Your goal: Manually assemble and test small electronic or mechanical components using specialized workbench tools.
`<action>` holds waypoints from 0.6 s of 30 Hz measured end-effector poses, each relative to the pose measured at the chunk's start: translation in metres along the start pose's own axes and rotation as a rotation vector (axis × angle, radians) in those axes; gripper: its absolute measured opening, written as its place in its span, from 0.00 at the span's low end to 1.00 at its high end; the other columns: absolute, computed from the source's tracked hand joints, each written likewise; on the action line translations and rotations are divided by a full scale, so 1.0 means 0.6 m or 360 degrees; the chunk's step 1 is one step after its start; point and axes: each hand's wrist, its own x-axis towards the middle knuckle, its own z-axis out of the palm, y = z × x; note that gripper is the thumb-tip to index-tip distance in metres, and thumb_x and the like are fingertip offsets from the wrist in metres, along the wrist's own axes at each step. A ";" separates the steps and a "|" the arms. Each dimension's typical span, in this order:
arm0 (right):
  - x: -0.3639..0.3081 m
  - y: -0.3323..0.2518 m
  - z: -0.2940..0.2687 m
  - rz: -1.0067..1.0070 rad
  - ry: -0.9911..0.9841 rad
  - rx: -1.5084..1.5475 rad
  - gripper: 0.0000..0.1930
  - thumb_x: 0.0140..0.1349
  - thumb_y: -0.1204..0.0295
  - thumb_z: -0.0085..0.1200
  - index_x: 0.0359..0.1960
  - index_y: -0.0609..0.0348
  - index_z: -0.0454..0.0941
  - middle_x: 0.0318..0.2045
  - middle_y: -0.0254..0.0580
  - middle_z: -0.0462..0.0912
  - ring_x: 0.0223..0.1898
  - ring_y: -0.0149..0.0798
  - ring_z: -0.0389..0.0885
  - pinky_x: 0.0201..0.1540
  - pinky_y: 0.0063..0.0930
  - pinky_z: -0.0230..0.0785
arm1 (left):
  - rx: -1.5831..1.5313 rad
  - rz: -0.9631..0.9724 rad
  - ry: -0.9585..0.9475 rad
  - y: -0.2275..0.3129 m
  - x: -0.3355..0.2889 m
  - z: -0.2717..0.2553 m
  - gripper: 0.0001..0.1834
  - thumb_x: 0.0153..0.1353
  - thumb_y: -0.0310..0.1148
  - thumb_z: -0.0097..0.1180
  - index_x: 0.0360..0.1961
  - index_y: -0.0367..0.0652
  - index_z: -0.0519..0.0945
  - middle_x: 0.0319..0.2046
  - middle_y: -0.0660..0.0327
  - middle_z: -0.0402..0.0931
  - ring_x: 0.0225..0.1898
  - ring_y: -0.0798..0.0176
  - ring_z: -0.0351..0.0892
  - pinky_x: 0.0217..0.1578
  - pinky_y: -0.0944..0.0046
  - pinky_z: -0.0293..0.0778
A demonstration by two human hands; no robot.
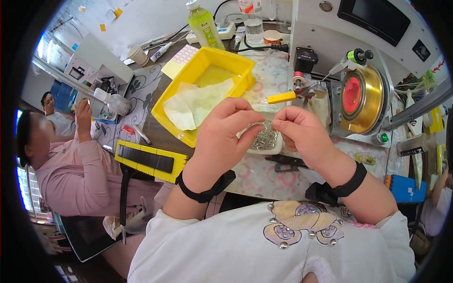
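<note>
While both hands are raised over the work table [264, 174], the step in hand looks like picking or joining a single small metal piece taken from the white dish of silvery rings [265, 138] that sits directly below them. Left hand [219, 137]: thumb and forefinger pinched narrow, tips pointing right. Right hand [302, 134]: same narrow pinch, tips pointing left, almost meeting the left. Whatever lies between the fingertips is too small to make out; cannot tell if either actually holds a ring. Black pliers [285, 162] lie on the table just below the right hand, untouched. Yellow tray [238, 63] with paper sits behind to the left; winding machine with gold disc [361, 96] at right. Judgement: next move calls for fine fingertip alignment, steady wrists, staying above the dish to catch drops.
</note>
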 end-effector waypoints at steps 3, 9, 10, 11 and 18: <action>-0.011 -0.005 -0.004 0.0114 -0.0045 0.0076 0.04 0.57 0.72 0.46 0.26 0.55 0.68 0.14 0.21 0.58 0.13 0.17 0.50 0.14 0.14 0.39 | 0.0018 0.0086 -0.0045 0.009 0.002 0.003 0.08 0.41 0.24 0.60 0.25 0.41 0.77 0.28 0.59 0.70 0.27 0.59 0.72 0.25 0.66 0.68; -0.022 -0.006 -0.019 0.0086 -0.0066 0.0184 0.04 0.55 0.72 0.50 0.28 0.58 0.72 0.15 0.23 0.66 0.15 0.16 0.59 0.16 0.13 0.49 | 0.0021 0.0108 -0.0049 0.027 0.008 0.008 0.08 0.39 0.26 0.61 0.24 0.41 0.76 0.25 0.59 0.71 0.27 0.58 0.72 0.26 0.65 0.68; -0.026 -0.008 -0.017 0.0088 -0.0052 0.0182 0.04 0.55 0.72 0.50 0.28 0.58 0.72 0.16 0.23 0.66 0.15 0.16 0.59 0.16 0.13 0.49 | 0.0023 0.0111 -0.0052 0.034 0.010 0.009 0.08 0.39 0.26 0.61 0.24 0.41 0.76 0.25 0.59 0.71 0.27 0.58 0.72 0.26 0.65 0.68; -0.030 -0.009 -0.017 0.0088 -0.0039 0.0181 0.04 0.55 0.72 0.50 0.27 0.58 0.72 0.16 0.23 0.66 0.15 0.16 0.59 0.16 0.13 0.49 | 0.0031 0.0121 -0.0018 0.042 0.010 0.011 0.08 0.39 0.26 0.61 0.24 0.41 0.76 0.25 0.58 0.71 0.27 0.58 0.72 0.26 0.65 0.68; -0.061 -0.016 -0.020 -0.0037 -0.0075 0.0015 0.03 0.54 0.73 0.49 0.27 0.58 0.72 0.17 0.24 0.67 0.17 0.17 0.60 0.17 0.13 0.51 | -0.0093 -0.0028 0.0085 0.052 -0.004 0.008 0.06 0.42 0.26 0.61 0.22 0.39 0.75 0.23 0.58 0.70 0.25 0.58 0.71 0.25 0.65 0.67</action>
